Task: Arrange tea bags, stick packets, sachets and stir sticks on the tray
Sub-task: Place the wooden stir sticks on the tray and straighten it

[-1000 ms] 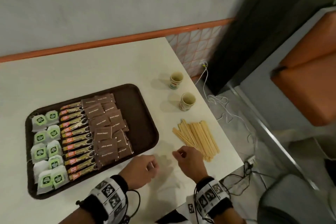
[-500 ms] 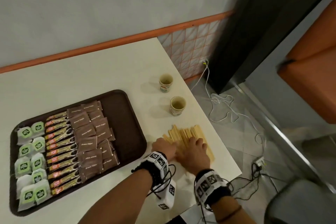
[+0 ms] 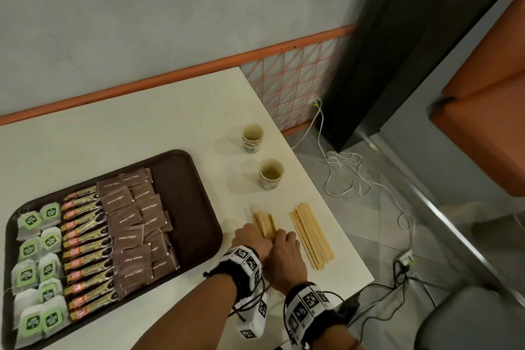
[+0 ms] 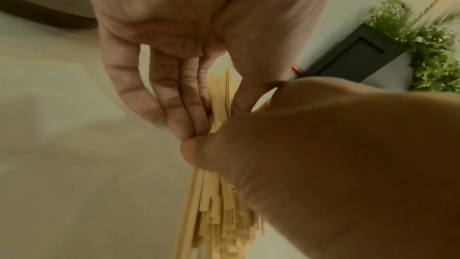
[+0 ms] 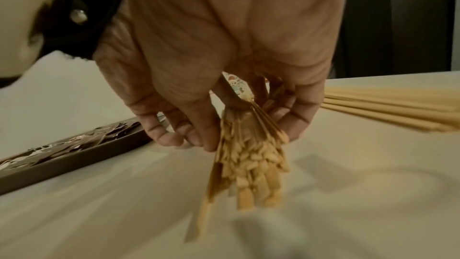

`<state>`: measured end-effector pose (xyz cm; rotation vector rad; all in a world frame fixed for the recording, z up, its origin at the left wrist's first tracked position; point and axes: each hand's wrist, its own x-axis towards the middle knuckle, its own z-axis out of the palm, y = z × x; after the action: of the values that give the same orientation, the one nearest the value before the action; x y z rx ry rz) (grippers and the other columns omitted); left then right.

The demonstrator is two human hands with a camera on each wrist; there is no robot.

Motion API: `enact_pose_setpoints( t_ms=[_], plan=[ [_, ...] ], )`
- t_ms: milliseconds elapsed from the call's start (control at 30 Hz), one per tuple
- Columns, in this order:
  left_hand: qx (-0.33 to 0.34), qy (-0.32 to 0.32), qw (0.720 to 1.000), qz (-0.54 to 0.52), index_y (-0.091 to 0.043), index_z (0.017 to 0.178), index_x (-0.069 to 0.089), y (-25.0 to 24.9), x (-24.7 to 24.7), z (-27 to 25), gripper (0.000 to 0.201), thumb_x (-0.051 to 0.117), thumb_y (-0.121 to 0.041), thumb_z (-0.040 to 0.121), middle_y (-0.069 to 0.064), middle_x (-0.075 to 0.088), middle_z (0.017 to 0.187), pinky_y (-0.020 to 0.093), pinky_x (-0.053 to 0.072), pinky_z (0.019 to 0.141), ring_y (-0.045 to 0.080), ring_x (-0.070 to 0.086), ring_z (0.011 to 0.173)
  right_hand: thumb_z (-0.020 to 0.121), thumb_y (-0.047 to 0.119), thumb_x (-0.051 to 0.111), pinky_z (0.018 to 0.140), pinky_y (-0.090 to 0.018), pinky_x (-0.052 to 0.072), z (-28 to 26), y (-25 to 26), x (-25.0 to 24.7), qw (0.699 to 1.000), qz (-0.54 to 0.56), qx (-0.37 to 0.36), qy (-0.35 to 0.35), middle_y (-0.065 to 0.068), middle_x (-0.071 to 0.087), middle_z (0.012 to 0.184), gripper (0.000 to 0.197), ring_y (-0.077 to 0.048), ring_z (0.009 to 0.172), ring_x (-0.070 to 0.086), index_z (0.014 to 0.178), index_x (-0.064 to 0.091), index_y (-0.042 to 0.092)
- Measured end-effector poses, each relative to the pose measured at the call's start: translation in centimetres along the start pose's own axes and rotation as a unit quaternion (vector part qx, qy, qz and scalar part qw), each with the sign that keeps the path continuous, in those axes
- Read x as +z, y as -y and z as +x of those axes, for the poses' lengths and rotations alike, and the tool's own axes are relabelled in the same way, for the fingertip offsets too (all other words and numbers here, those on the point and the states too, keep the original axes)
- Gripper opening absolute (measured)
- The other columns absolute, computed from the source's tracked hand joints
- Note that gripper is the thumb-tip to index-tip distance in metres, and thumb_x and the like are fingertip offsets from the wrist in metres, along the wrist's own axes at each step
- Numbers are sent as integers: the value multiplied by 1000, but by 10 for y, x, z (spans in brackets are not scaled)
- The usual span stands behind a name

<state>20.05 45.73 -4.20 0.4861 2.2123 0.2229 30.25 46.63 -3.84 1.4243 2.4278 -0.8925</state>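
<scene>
Both hands grip one bundle of wooden stir sticks (image 3: 265, 224) just right of the brown tray (image 3: 181, 193). My left hand (image 3: 248, 240) pinches it between fingers and thumb; in the left wrist view the left hand (image 4: 216, 109) closes on the bundle (image 4: 219, 214) with my right hand (image 4: 336, 164) in front. My right hand (image 3: 285, 249) wraps the near end, and the right wrist view shows the right hand (image 5: 248, 125) round the fanned stick ends (image 5: 251, 161). On the tray lie green tea bags (image 3: 37, 250), stick packets (image 3: 85, 247) and brown sugar sachets (image 3: 133, 224).
More stir sticks (image 3: 311, 236) lie flat near the table's right edge, seen too as loose sticks (image 5: 398, 109). Two paper cups (image 3: 252, 136) (image 3: 271, 173) stand behind them. The tray's right strip is bare. Cables (image 3: 346, 173) trail on the floor; an orange seat (image 3: 483, 94) is at right.
My hands went from the table's front edge to the stick pile, split off a bundle and drew it left of the remaining sticks. The head view has shifted.
</scene>
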Motion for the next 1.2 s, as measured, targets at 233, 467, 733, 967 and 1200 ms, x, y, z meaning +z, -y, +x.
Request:
enact_pose_setpoints(
  t_ms=[233,467,733,967,1200],
  plan=[
    [27,56,998,-27,-5,108,67,8,-6,2,42,59,-43,89,15,70,114,30,47,76,30,66,104,85,13,61,76,-27,40,3,11,2,1000,10,16,14,-10,47,118,40,-27,106,52,120,43,9],
    [62,98,987,-115,-10,106,67,15,-10,-6,55,37,-56,96,13,70,113,38,53,94,30,67,103,100,36,46,72,-27,46,20,7,-28,994,49,43,87,-11,54,117,36,-23,97,53,121,47,6],
    [85,89,967,-225,-12,104,65,35,-24,-14,65,33,-66,93,11,72,106,36,54,85,24,68,94,96,31,46,62,-30,43,14,-28,-53,969,205,25,136,-2,50,80,17,-14,67,47,91,50,14],
    [228,-177,885,-365,-27,113,55,26,-94,-56,61,54,-76,76,-8,58,111,31,46,90,9,57,103,99,23,40,58,-25,39,-14,15,-57,972,44,-98,210,2,54,85,8,-12,66,46,97,38,15],
    [135,-123,975,-128,-21,75,59,70,-102,-46,60,46,-79,78,-2,67,78,38,57,79,18,66,75,97,21,41,58,-38,41,-27,56,-57,952,-56,-222,203,3,47,75,15,-19,61,46,107,33,14]
  ],
)
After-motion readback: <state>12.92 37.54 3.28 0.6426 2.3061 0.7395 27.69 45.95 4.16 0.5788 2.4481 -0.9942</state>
